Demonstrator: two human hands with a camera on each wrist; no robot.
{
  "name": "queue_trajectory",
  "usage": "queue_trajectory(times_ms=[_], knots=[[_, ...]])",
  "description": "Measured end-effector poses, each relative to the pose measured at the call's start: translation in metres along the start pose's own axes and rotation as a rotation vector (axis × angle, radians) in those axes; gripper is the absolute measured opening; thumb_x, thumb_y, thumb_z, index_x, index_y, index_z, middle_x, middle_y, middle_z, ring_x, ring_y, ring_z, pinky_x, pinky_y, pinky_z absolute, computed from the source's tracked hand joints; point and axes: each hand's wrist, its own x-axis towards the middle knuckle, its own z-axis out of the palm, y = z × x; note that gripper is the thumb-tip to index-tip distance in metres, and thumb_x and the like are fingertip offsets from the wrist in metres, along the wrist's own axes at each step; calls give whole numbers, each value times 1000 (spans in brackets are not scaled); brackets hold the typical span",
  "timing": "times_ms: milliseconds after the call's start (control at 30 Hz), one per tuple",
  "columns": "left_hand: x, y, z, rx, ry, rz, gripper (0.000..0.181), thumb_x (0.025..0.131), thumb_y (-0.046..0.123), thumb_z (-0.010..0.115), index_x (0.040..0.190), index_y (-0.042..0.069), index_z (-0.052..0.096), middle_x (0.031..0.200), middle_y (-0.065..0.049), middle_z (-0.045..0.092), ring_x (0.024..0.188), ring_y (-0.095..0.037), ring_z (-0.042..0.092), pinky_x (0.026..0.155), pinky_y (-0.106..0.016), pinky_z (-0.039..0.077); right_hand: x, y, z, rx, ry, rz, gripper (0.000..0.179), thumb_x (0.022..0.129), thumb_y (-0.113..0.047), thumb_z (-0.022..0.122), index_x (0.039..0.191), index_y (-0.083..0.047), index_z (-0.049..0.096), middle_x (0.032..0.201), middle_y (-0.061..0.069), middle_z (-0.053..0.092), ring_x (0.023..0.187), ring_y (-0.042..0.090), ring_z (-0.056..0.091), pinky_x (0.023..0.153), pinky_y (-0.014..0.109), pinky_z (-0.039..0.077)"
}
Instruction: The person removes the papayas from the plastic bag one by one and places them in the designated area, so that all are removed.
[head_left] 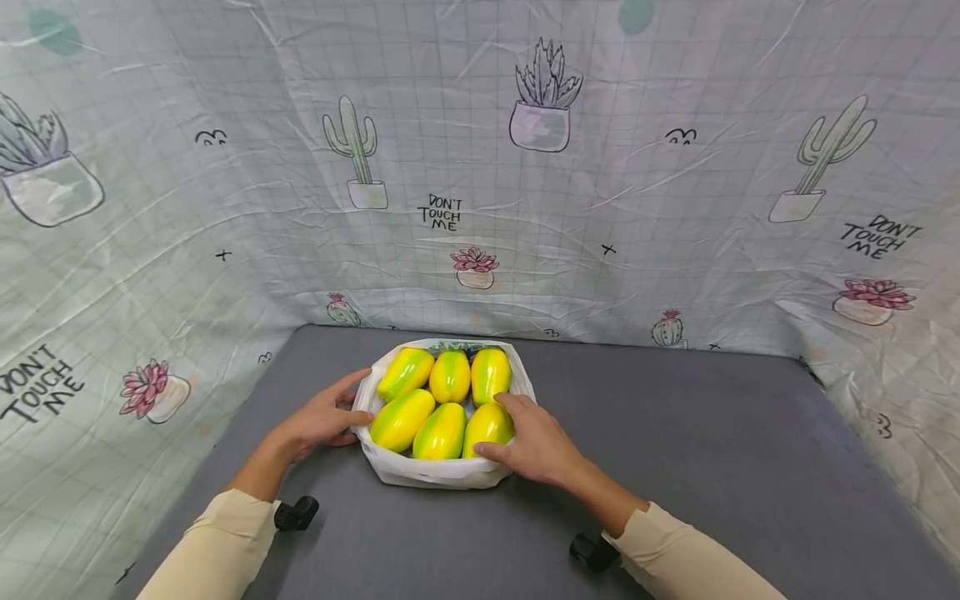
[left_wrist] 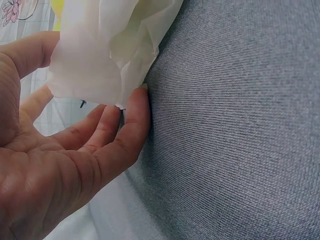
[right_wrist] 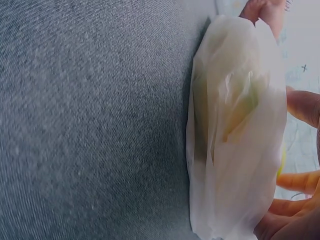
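Sitting close to the table's (head_left: pixel 697 450) far edge, toward its far left corner, the bag (head_left: pixel 438 476) holds six fruits (head_left: pixel 439 431) in two rows — packing looks done for every fruit in view. The bag's mouth is open; what else is left, if anything, I cannot tell. The left hand (head_left: pixel 321 422) has loosely bent, spread fingers touching the bag's side. The right hand's (head_left: pixel 543 442) thumb and forefinger spread over the near right fruit — whether they grip it, I cannot tell.

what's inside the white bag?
Six yellow-green fruits, two rows of three; the right hand partly covers the near-right one. Something bluish behind the far row, unclear. Whatever lies beneath the fruits in the bag is hidden.
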Motion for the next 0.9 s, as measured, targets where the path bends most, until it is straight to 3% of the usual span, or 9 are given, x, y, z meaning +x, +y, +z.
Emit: queue_trajectory(times_ms=[267,500,700,800,900], knots=[[1,-3,0,2,0,4,93,97,27,75,169,28,16,165,-25,30,128,-32,57,86,-34,60,1,0,7,21,-13,69,92,82,-54,83,153,-6,49,145,14,60,123,29,61,98,49,54],[1,-4,0,-1,-8,8,92,97,25,74,169,27,16,165,-25,31,131,-33,56,90,-36,60,2,-2,13,86,72,125,89,74,-52,90,139,-5,52,122,12,67,96,20,63,79,37,55],[2,-3,-1,3,-12,13,90,98,24,72,169,26,16,165,-24,31,133,-34,55,91,-37,60,-2,-2,19,100,142,126,84,75,-51,91,137,-5,58,124,12,70,100,22,66,82,40,58],[2,-3,-1,5,-14,12,89,99,23,71,169,26,17,165,-24,31,133,-34,55,91,-36,60,-4,-3,21,76,149,119,88,77,-52,89,142,-3,58,128,13,71,103,24,68,83,42,59],[3,-4,-1,5,-16,10,89,98,23,72,169,26,17,164,-24,31,132,-34,55,90,-36,60,-5,-5,22,53,135,115,91,78,-55,87,146,-4,56,123,11,73,96,21,68,76,38,57]])
